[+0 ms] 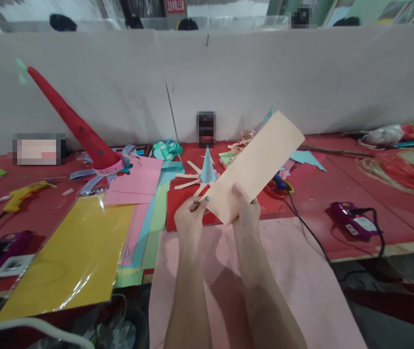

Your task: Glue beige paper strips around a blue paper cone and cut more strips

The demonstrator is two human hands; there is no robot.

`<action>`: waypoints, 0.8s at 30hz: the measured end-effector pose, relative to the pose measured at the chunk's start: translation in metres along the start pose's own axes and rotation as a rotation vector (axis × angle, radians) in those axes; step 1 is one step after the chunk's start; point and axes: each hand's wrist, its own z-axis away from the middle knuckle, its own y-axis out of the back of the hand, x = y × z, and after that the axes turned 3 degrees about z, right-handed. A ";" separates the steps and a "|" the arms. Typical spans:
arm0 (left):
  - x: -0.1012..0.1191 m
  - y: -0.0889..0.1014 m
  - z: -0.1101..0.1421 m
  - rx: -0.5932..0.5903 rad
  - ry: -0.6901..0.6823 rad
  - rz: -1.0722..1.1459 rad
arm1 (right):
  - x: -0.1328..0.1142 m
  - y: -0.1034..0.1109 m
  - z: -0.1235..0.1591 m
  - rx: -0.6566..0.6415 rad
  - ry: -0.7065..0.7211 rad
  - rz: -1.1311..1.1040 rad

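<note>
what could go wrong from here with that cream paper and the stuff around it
The cream paper strip might crease where the left grip and right grip hold its lower end. Swung leftward, it could perhaps knock the light blue paper cone beside it in this view. The plastic-wrapped yellow sheet overhangs the front edge of the red table, so a bump might make it slide off.

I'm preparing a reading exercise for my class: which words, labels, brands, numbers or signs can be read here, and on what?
No text reads clearly.
Red sign, top: pale characters, too small and blurred to quote.
Purple device, right: pale label, too small to read.
Dark object by the wall: pixelated, unreadable.
Cream paper in the left hand and right hand: no writing visible.
</note>
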 end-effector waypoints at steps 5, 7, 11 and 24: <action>0.004 0.001 0.002 -0.026 -0.010 0.008 | 0.001 0.001 0.000 -0.018 -0.002 -0.008; 0.005 0.002 0.002 -0.047 -0.002 0.020 | 0.000 0.001 0.001 -0.012 0.003 -0.004; 0.004 0.002 0.002 -0.042 0.011 0.033 | -0.001 0.001 0.003 -0.057 0.015 0.008; 0.004 0.001 0.001 0.001 0.032 -0.034 | -0.001 0.003 0.003 -0.017 0.043 0.020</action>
